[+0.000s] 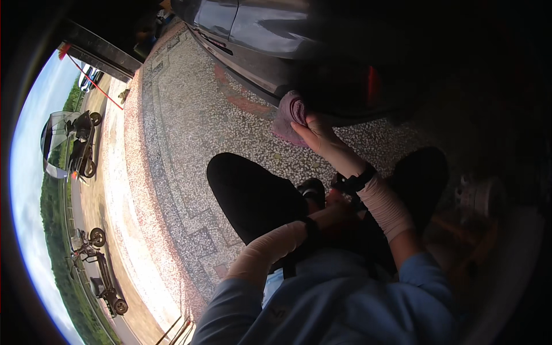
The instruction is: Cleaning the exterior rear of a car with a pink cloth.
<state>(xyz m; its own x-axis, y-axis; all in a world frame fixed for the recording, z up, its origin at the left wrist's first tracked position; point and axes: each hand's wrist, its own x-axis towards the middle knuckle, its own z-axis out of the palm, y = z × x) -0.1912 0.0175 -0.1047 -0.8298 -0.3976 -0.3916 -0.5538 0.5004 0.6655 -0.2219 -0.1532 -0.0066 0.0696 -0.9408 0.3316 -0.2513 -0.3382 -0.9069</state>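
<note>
My right hand (323,140) reaches forward, its fingers closed on a pinkish-purple cloth (291,115). The bunched upper part of the cloth lies against the lower edge of a dark car (276,54), and a loose part hangs below over the floor. My left hand (336,214) rests low between my knees, close to my right wrist. Shadow and the dark trousers hide its fingers. Both forearms wear pale sleeves, and a dark band (361,178) circles my right wrist.
I squat on a speckled pebble floor (190,109), knees (247,192) spread before the car. Dim metal equipment (480,195) stands to the right. Outside at left are a scooter with a canopy (80,144), a three-wheeled vehicle (100,270) and a red pole (95,84).
</note>
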